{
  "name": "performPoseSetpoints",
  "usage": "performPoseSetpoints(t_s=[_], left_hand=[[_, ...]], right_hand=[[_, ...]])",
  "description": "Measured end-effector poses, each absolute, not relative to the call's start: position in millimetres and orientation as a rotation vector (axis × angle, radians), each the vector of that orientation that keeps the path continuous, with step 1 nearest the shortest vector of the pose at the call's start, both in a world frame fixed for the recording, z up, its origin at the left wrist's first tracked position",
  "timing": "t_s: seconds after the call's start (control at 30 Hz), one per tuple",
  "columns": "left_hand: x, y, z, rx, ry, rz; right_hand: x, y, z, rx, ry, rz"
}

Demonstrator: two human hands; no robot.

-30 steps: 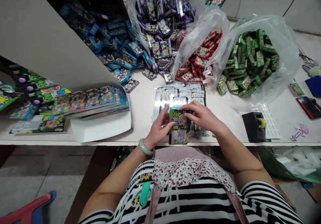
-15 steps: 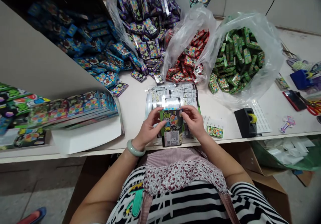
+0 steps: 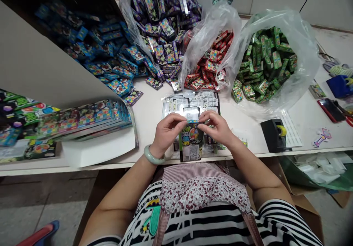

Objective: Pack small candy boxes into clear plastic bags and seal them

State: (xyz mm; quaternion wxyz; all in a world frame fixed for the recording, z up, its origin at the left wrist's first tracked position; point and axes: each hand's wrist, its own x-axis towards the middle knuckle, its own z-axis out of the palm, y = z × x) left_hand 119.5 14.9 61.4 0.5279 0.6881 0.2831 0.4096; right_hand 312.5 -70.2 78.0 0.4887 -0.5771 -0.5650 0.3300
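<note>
Left hand (image 3: 166,131) and right hand (image 3: 217,129) — both curled inward — pinch the black packet (image 3: 192,143) near its top.

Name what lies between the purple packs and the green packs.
In the head view, a clear plastic bag holding red packs lies between them.
</note>
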Motion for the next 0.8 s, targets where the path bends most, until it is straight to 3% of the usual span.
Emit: performPoseSetpoints(t_s=[0.2,0.37,0.7,0.8], left_hand=[[127.2,21.2,72.1,1.517,0.781,0.870],[121.6,24.7,78.4,1.601,0.662,0.829],[103.1,22.1,59.4,1.733,0.512,0.824],[108.6,20.3,55.2,1.752,0.544,0.869]], right_hand=[[308.5,-55.0,80.8,-1.439,-1.186,1.124],[312.1,-53.9,91.4,-1.405,-1.238,1.165],[304.5,-78.2,77.5,-1.381,-1.640,0.632],[305.7,-79.1,73.1,-1.400,-1.642,0.631]])
